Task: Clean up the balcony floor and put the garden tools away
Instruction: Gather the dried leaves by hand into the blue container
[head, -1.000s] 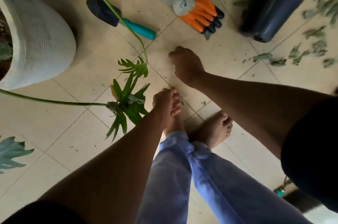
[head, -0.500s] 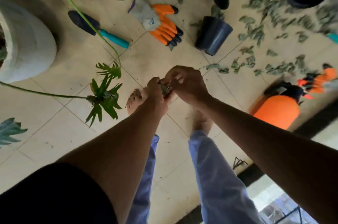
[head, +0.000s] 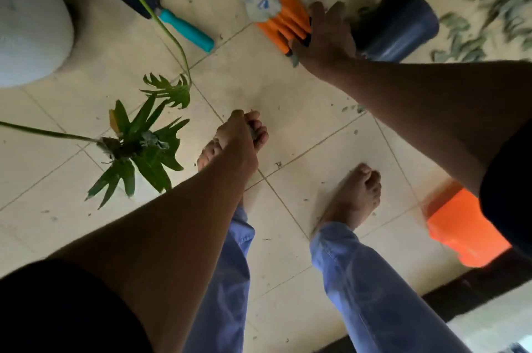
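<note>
Two hands worked apart: the left hand (head: 240, 134) curled around leaf scraps (head: 252, 131), the right hand (head: 326, 36) spread flat over the orange gloves (head: 283, 18) at far centre. Soft and light, they should pinch up anywhere.

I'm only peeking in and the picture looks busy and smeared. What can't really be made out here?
- Left hand: curled round something greenish; the fingers hide what it is.
- Right hand: blurred, over the orange gloves; contact can't be told.
- Dark pot: partly behind that hand; its contents aren't visible.
- Orange container: blurred, cut by the right arm.
- White planter: cropped at the left edge.
</note>
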Motion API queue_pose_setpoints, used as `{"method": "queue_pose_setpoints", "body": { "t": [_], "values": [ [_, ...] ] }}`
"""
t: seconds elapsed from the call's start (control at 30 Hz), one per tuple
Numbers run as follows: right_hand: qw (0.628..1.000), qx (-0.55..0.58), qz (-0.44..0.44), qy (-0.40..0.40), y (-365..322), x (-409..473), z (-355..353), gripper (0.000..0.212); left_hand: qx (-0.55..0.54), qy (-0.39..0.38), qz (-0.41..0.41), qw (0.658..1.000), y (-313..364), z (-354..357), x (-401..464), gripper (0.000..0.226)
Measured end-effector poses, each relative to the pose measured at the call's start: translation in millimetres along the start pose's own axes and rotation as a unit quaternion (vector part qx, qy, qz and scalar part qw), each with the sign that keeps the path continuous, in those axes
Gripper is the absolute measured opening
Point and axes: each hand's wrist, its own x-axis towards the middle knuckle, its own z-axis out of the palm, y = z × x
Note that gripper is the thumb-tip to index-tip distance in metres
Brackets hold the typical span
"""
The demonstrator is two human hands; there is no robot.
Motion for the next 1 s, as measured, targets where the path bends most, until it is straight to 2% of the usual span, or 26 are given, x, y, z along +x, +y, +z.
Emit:
{"method": "queue_pose_setpoints", "body": {
  "t": [0.13, 0.23, 0.33, 0.43, 0.5, 0.6, 0.7, 0.77, 0.9, 1.0],
  "values": [
    [0.998, 0.053, -0.004, 0.030, -11, 8, -13, 0.041, -0.015, 0.000, -0.027, 1.000, -5, -5, 1, 0.036],
    [0.986, 0.140, -0.018, 0.089, -26, 12, -30, 0.026, -0.012, -0.013, -0.037, 0.999, -1, -6, -7, 0.035],
    [0.950, 0.255, -0.078, 0.162, -54, 9, -43, 0.012, -0.019, -0.028, -0.048, 0.998, 0, -8, -11, 0.035],
    [0.941, 0.269, -0.139, 0.152, -81, -9, -37, 0.010, -0.026, -0.035, -0.061, 0.997, -3, -7, -11, 0.035],
    [0.945, 0.253, -0.172, 0.112, -90, -26, -20, 0.011, -0.025, -0.036, -0.062, 0.997, -6, -7, -11, 0.035],
    [0.964, 0.169, -0.203, 0.033, -80, -51, 7, 0.023, -0.031, -0.035, -0.059, 0.997, -10, -9, -11, 0.035],
    [0.986, 0.055, -0.154, 0.039, -49, -58, 24, 0.029, -0.038, -0.039, -0.068, 0.996, -13, -13, -9, 0.035],
    [0.994, 0.016, -0.097, 0.055, -30, -50, 26, 0.049, -0.027, -0.043, -0.064, 0.997, -14, -20, -5, 0.034],
    [0.997, 0.047, -0.025, 0.054, -9, -17, 22, 0.066, 0.001, -0.032, -0.049, 0.998, -11, -25, 6, 0.034],
    [0.994, 0.100, -0.031, 0.034, -14, 7, 17, 0.070, -0.005, -0.026, -0.043, 0.999, -6, -24, 14, 0.035]
  ]
}}
